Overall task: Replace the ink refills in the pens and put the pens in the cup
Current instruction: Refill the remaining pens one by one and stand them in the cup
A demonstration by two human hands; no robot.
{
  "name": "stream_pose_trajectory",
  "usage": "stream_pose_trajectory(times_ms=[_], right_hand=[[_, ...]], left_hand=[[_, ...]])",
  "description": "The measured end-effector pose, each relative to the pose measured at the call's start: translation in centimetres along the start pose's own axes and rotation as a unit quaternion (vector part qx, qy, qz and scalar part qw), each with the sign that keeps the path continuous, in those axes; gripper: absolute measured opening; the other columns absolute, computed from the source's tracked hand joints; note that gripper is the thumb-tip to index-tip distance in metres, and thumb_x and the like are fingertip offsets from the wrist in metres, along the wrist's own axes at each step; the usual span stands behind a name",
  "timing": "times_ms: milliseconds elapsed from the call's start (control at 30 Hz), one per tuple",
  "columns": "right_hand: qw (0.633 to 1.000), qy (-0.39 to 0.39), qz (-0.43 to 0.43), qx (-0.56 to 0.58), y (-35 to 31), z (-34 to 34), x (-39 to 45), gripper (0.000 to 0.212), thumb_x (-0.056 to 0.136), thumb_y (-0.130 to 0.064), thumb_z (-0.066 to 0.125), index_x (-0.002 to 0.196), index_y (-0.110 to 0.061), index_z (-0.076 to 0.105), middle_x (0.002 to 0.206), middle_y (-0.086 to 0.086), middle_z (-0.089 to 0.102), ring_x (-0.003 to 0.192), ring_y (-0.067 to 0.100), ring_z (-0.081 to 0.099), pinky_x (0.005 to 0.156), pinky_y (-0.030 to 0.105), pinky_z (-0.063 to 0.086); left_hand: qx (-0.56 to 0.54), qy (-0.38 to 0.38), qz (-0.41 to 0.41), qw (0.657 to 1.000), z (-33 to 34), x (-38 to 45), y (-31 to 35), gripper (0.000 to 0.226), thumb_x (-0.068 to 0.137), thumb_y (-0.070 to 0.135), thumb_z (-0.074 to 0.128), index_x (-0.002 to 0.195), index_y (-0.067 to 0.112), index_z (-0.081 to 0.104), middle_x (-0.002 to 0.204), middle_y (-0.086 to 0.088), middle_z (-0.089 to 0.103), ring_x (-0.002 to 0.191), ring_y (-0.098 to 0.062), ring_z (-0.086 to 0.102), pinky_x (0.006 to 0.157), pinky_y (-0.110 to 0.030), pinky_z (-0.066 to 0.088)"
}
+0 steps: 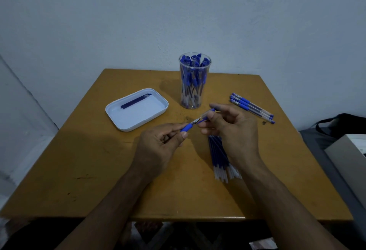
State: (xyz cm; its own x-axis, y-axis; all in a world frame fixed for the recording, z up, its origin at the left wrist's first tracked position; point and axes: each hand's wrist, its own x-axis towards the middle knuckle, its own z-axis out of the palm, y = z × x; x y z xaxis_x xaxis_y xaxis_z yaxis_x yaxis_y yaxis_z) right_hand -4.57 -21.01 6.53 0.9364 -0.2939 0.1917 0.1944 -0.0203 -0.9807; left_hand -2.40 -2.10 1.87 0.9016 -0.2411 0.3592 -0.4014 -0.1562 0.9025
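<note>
At the centre of the frame the left hand (158, 147) pinches the blue grip section (187, 127) of a pen, its metal tip pointing up and right. The right hand (231, 129) pinches the pen barrel (207, 115) just beside that tip. Below the right hand a bundle of ink refills (219, 156) lies on the desk (99, 170). A clear cup (194, 83) full of pens stands at upper centre, four pens (251, 107) lie to its right, and a white tray (136, 111) with dark refills sits to the left.
</note>
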Motion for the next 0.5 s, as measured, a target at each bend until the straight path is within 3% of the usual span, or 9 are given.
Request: stream_pose_trajectory(times_ms=[233, 367, 500], right_hand=[[1.000, -0.018, -0.002, -0.014, -0.08, 0.18, -0.19, 0.018, 0.097, -0.003, 0.064, 0.113, -0.007, 0.070, 0.088, 0.011, 0.077, 0.079, 0.027, 0.077, 0.069, 0.041, 0.064], [0.999, -0.033, -0.004, -0.042, 0.35, 0.61, -0.50, 0.019, 0.095, -0.006, 0.067, 0.114, -0.009, 0.071, 0.086, 0.008, 0.076, 0.076, 0.024, 0.077, 0.067, 0.038, 0.064], [0.999, -0.032, 0.003, -0.037, 0.28, 0.52, -0.42, 0.019, 0.095, -0.005, 0.067, 0.113, -0.006, 0.071, 0.087, 0.010, 0.076, 0.075, 0.024, 0.076, 0.067, 0.037, 0.064]], left_hand=[[0.013, -0.008, 0.003, 1.000, 0.11, 0.06, -0.05, 0.027, 0.095, 0.018, 0.069, 0.120, 0.030, 0.070, 0.083, 0.000, 0.073, 0.076, -0.023, 0.068, 0.067, -0.041, 0.059], [0.007, -0.015, -0.005, 1.000, 0.00, 0.06, -0.20, 0.028, 0.096, 0.022, 0.068, 0.124, 0.025, 0.071, 0.081, 0.004, 0.072, 0.069, -0.009, 0.064, 0.058, -0.021, 0.049], [0.002, -0.020, 0.006, 1.000, 0.01, 0.24, -0.17, 0.029, 0.094, 0.025, 0.068, 0.122, 0.032, 0.070, 0.085, 0.002, 0.073, 0.074, -0.016, 0.066, 0.064, -0.031, 0.058]])
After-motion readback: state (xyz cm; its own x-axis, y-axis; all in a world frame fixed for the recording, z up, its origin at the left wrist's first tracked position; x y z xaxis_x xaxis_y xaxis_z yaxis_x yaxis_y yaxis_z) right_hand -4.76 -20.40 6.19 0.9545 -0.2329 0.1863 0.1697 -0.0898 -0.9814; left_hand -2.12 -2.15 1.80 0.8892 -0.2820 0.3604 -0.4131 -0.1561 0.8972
